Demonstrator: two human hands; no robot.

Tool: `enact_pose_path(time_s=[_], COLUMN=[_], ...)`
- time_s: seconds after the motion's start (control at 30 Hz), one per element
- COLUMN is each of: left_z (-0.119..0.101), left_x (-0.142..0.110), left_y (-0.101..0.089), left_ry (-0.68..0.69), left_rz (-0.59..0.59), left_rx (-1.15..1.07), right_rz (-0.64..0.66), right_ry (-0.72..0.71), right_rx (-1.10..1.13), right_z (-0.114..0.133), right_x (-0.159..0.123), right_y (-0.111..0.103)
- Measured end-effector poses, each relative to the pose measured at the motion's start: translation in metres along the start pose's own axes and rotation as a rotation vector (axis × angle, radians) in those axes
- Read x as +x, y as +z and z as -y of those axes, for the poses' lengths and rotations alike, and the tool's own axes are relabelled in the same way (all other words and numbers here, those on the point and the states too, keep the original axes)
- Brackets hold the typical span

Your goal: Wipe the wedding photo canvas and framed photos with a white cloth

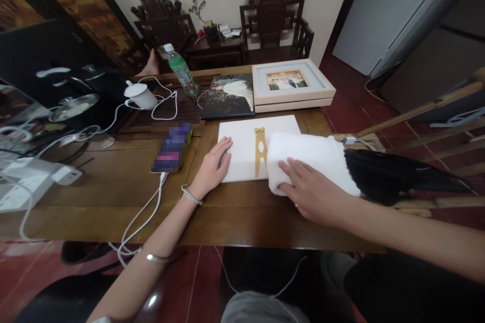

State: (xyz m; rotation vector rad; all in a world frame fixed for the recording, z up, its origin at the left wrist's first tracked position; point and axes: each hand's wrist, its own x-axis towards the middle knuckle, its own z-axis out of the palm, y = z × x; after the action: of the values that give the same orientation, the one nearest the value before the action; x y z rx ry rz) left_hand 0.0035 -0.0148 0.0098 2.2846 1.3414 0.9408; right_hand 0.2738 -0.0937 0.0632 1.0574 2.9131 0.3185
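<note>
The left hand (214,166), fingers loosely spread, rests on the left edge of a smooth, white rectangular board (242,146). A flat, golden-yellow cutout (260,149) lies on it. The right hand (310,189), open, presses fluffy white fabric (308,154) overlapping the board's right side.

Head-worn view, facing forward, down

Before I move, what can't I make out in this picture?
All in the head view:
White board, lower right corner: hidden by the white fluffy cloth.
Right hand, palm side: turned away, so resting or gripping is unclear.
Phone, screen content: pixelated.
Bottle, label text: too small and blurred.
Power strip, far end: cut off by the left edge.
</note>
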Motion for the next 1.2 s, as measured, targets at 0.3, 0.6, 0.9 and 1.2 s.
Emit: enact_pose_path(time_s=[0.3,0.6,0.9,1.2], left_z=[0.0,-0.001,0.001,0.002], left_x=[0.0,0.0,0.0,0.0], left_y=[0.0,0.0,0.0,0.0], left_ry=[0.0,0.001,0.005,0.005], left_rz=[-0.002,-0.001,-0.002,-0.003], left_rx=[-0.003,0.009,0.004,0.011], right_rz=[0.017,0.067,0.093,0.027], right_ry=[-0.019,-0.033,-0.047,0.025], right_rx=[-0.033,-0.001,0.026,0.044], right_z=[-0.003,-0.007,0.016,-0.035], right_x=[0.003,0.004,-0.004,0.012], right_y=[-0.004,-0.005,-0.013,0.0])
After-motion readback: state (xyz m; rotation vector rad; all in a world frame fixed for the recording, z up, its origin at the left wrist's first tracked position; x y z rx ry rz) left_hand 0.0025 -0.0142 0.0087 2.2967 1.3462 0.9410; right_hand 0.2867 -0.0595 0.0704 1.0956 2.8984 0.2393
